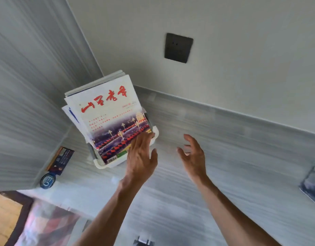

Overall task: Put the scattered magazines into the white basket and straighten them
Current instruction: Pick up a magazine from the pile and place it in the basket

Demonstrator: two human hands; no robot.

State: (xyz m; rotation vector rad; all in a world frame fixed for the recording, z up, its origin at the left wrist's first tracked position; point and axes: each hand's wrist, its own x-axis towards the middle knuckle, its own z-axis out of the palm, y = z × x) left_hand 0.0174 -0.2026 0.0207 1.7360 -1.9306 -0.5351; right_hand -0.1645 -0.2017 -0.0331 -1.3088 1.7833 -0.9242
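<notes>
A white basket (154, 138) stands in the desk's far left corner, with several magazines upright in it. The front magazine (107, 112) has a white cover with red characters and a night street photo. Other magazines (73, 116) behind it stick out unevenly to the left and top. My left hand (141, 153) is open, its fingertips touching the front magazine's lower right part at the basket rim. To the right, my right hand (193, 155) hovers over the desk, open and empty, apart from the basket.
A dark booklet (61, 158) and a round blue-rimmed object (46, 181) lie left of the basket by the side panel. Another magazine (313, 181) lies at the desk's right edge. A dark wall socket (178, 47) is above. A colourful magazine (46, 224) lies at bottom left.
</notes>
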